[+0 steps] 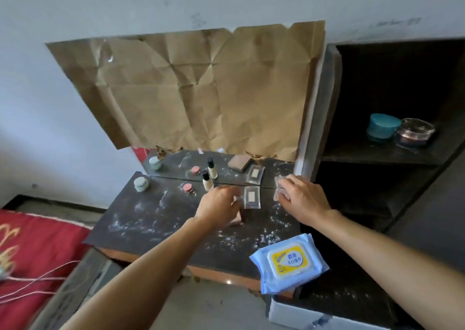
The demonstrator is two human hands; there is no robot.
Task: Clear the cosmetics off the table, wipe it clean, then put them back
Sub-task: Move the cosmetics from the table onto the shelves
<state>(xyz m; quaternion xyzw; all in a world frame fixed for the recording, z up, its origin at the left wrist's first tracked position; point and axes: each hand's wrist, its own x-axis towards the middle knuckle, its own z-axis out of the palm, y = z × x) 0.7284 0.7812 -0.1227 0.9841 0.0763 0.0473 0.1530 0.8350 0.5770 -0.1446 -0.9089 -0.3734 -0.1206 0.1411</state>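
The dark table top (156, 219) is dusted with white powder. On it stand a pale green jar (141, 183), a small pink pot (187, 187) and a cream foundation bottle with a black cap (207, 180). My left hand (219, 207) pinches the left edge of a clear compact with a beige pan (252, 197); a pinkish object (236, 221) lies partly hidden under that hand. My right hand (304, 199) is closed over a second clear plastic case (276, 194) at the table's back right. A blue pack of wet wipes (289, 263) lies at the front right edge.
A mirror strip (226, 165) behind the table reflects the items; creased brown paper (201, 90) covers the mirror above it. A dark shelf unit (377, 153) at the right holds a teal jar (382, 127) and a clear jar (414, 132). Red bedding (32, 249) lies at the left, a white box (302, 316) below the wipes.
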